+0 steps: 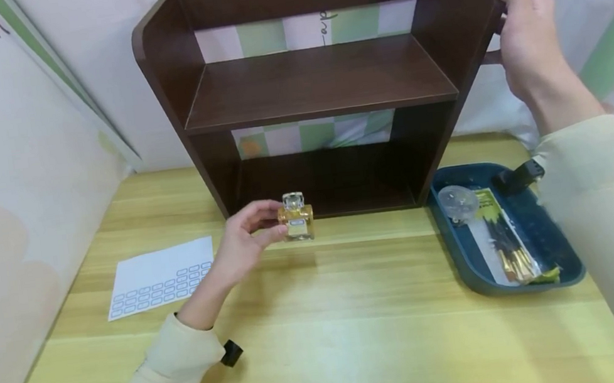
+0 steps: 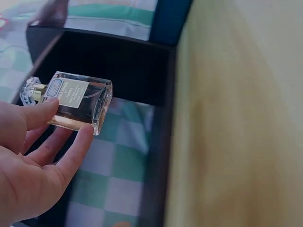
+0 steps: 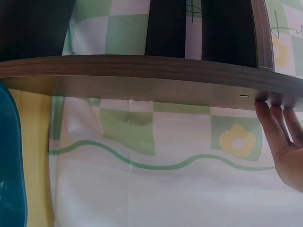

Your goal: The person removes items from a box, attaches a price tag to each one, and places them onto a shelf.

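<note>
In the head view my left hand holds a small square glass perfume bottle with a clear faceted cap, just before the lower opening of a dark brown two-tier shelf. Thumb and fingertips pinch the bottle; its pale label faces the left wrist camera. My right hand is at the upper right side panel of the shelf. From the right wrist view, straight fingers touch the panel's outer face.
A blue tray stands right of the shelf, holding a packet of brushes, a clear round object and a black item. A sheet of blue-bordered labels lies on the wooden table at left.
</note>
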`<state>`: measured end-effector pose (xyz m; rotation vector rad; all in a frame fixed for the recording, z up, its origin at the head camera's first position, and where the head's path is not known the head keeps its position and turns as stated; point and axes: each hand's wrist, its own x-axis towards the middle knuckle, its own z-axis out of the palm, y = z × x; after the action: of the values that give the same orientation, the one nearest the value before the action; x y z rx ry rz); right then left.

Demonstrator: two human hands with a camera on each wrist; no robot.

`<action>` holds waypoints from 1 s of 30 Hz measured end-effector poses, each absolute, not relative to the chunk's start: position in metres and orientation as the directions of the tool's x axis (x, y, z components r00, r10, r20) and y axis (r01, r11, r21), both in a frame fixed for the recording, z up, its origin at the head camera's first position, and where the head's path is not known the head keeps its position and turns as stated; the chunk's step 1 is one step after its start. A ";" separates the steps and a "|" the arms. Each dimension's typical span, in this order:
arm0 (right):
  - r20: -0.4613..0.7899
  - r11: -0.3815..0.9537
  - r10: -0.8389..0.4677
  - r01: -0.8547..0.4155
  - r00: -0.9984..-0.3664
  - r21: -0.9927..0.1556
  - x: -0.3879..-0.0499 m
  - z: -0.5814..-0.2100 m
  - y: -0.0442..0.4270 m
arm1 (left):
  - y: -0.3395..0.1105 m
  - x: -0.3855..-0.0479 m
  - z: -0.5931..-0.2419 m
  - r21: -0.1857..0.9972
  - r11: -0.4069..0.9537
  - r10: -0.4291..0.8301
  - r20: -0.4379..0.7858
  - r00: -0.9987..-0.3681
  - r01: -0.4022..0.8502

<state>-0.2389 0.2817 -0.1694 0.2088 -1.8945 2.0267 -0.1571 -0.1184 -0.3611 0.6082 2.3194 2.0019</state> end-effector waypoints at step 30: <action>0.372 0.037 0.156 -0.370 -0.915 -0.928 -0.241 -0.175 0.277 | -0.121 -0.220 -0.200 0.876 0.061 0.066 0.475 -0.878 0.479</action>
<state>-0.2412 0.2768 -0.1752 0.2164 -1.9506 1.9366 -0.2199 -0.1213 -0.2004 0.6697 2.4892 2.3030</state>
